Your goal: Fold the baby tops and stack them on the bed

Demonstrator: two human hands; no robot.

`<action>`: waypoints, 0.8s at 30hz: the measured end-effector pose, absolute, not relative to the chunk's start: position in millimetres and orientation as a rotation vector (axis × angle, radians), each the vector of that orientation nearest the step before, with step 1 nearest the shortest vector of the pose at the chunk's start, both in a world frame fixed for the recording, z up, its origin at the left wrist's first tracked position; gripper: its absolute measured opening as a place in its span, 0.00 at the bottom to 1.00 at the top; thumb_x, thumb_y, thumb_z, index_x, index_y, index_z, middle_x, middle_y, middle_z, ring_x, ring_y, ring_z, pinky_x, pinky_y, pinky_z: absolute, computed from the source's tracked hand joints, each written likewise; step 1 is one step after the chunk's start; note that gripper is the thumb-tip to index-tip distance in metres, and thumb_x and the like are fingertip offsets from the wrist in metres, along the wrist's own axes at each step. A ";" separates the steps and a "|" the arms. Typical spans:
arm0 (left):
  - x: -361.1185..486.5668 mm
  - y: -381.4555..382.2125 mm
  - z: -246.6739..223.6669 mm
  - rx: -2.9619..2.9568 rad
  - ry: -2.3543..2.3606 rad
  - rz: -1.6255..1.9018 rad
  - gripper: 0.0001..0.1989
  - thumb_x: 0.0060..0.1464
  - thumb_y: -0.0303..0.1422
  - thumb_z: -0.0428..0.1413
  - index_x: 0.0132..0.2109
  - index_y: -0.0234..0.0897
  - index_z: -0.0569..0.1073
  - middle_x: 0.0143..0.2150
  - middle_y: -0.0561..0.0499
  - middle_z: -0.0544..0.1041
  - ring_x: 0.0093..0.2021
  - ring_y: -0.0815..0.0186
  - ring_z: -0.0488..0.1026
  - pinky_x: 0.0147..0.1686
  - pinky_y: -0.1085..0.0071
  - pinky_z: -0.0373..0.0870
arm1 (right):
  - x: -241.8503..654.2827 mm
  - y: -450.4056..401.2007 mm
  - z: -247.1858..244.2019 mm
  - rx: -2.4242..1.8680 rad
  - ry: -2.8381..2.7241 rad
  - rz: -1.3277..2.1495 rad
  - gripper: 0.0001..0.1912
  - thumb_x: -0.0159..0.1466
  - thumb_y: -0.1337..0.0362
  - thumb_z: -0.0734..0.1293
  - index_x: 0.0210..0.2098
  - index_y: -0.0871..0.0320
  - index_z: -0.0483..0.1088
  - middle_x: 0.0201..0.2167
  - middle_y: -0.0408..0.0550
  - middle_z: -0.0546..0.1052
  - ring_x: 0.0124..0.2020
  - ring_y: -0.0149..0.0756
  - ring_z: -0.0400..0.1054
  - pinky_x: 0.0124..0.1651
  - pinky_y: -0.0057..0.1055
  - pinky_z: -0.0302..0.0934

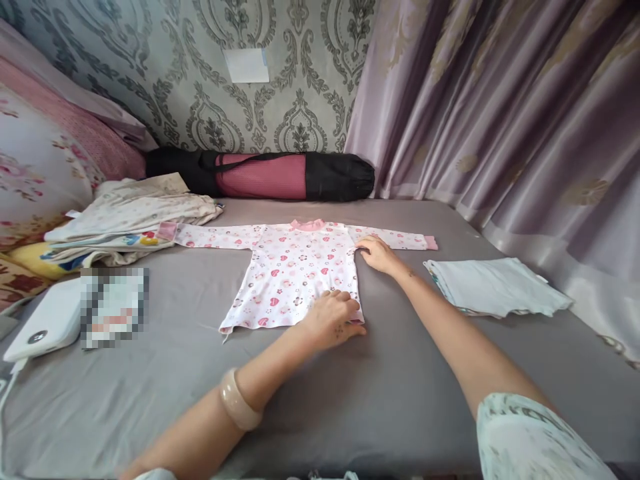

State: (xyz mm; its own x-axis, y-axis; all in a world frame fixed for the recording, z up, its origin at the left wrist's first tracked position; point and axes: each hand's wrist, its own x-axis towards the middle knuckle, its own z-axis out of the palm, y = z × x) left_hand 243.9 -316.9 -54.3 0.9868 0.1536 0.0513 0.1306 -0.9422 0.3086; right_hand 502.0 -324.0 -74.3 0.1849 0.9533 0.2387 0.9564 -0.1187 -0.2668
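Observation:
A child's long-sleeved shirt (290, 273), white with pink hearts and flowers, lies spread flat with its pink collar away from me and both sleeves stretched sideways. My left hand (334, 321) rests over the lower right corner of the hem, its fingers bent on the fabric and its thumb held apart; the hem's pink inside shows between them. Up at the right armpit, where sleeve meets body, my right hand (377, 253) has its fingertips and thumb closed together on the cloth's edge.
Folded pale cloth (500, 285) lies at right. Folded clothes (135, 210) are heaped at left, near a white power bank (47, 320) with a cable and a blurred item (115, 307). A black and pink rolled bag (260, 176) lies along the wall; curtains (475, 100) hang at right.

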 end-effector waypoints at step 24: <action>269.1 -356.9 -41.2 2.813 0.589 0.047 0.13 0.62 0.31 0.46 0.36 0.35 0.74 0.38 0.45 0.77 0.41 0.60 0.75 0.40 0.68 0.71 | 508.9 -315.9 -65.0 -2.092 -2.333 -0.293 0.17 0.69 0.71 0.56 0.47 0.55 0.74 0.47 0.52 0.74 0.49 0.40 0.65 0.48 0.33 0.56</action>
State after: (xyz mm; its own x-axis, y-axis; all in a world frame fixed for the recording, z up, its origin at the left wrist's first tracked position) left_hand 269.1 -356.9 -41.2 0.9169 0.3985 -0.0229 0.3899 -0.8819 0.2649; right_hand 508.9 -315.9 -65.0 -0.1166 0.9860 0.1193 0.9849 0.0993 0.1418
